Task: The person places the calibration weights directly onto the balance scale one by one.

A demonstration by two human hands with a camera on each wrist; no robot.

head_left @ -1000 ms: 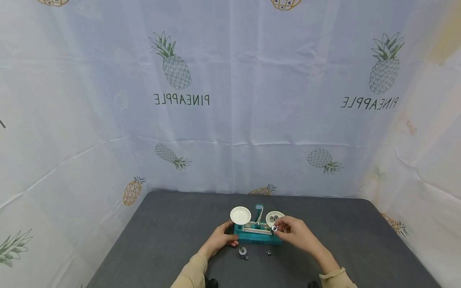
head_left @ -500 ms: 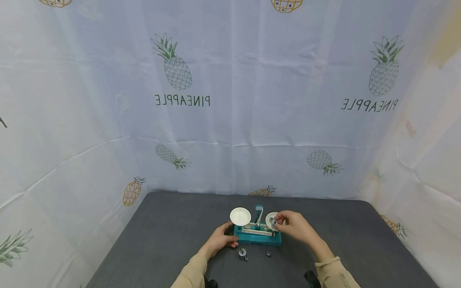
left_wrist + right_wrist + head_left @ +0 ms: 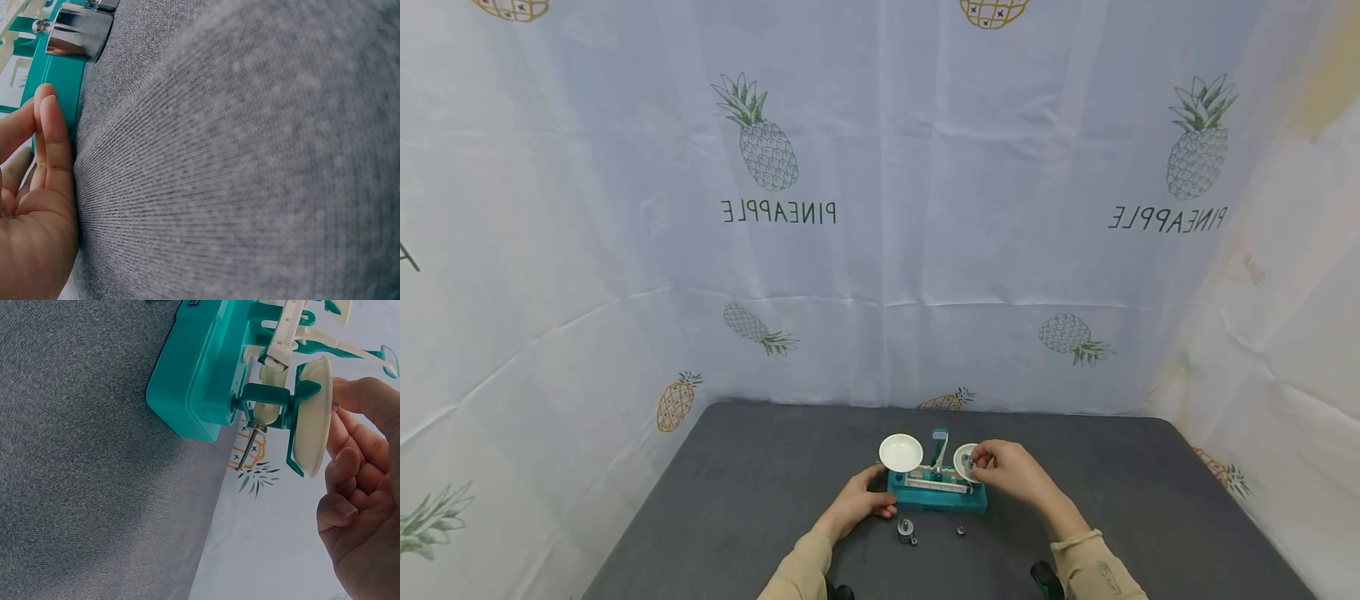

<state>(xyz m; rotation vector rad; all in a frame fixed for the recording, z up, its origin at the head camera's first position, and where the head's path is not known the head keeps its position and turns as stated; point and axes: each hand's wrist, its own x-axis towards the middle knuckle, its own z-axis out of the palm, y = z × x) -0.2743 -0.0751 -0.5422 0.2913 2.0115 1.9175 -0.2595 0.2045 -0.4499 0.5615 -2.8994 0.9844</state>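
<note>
A teal balance scale (image 3: 936, 498) with two white pans stands on the dark table. My left hand (image 3: 856, 498) holds the left end of its base; in the left wrist view, the fingers (image 3: 55, 134) lie against the teal side. At the right pan (image 3: 961, 471), my right hand (image 3: 1011, 471) pinches a small metal weight (image 3: 970, 463) low over the dish, among other metal weights there. In the right wrist view the pan's rim (image 3: 315, 419) hides the fingertips and the weight. The left pan (image 3: 901, 452) holds nothing visible.
In front of the base stand a larger metal weight (image 3: 905, 530) and a tiny one (image 3: 913, 542) beside it. Another small weight (image 3: 960, 531) lies farther right. A pineapple-print curtain (image 3: 925, 250) rises behind the table (image 3: 760, 467).
My right hand has moved from in front of the right pan, up and back over the dish, taking the weight with it. The left hand keeps its place on the base.
</note>
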